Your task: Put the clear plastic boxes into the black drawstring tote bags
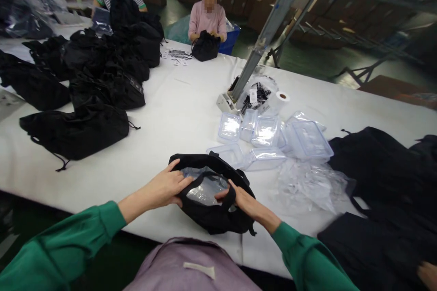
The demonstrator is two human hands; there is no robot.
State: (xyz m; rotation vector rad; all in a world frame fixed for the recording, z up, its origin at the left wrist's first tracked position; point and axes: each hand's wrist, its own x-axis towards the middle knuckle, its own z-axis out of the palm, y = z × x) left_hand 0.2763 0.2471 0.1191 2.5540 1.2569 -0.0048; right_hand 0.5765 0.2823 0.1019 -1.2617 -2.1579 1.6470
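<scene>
A black bag (211, 218) with a silvery lining lies open at the table's near edge, right in front of me. My left hand (166, 187) grips its left rim, fingers bent over the edge. At the right side of the opening, my right hand (241, 199) is closed on the rim beside a black strap, with some fingers reaching inside. Just beyond the bag are clear plastic containers (266, 132) with bluish rims, and crumpled clear plastic (307, 184) lies to their right.
Black drawstring bags (82, 129) are heaped at the left, more black bags (378, 159) at the right. A metal post (252, 63) rises beside a white roll (282, 97). Two people are across the table (170, 100); another person's hand (428, 275) shows lower right.
</scene>
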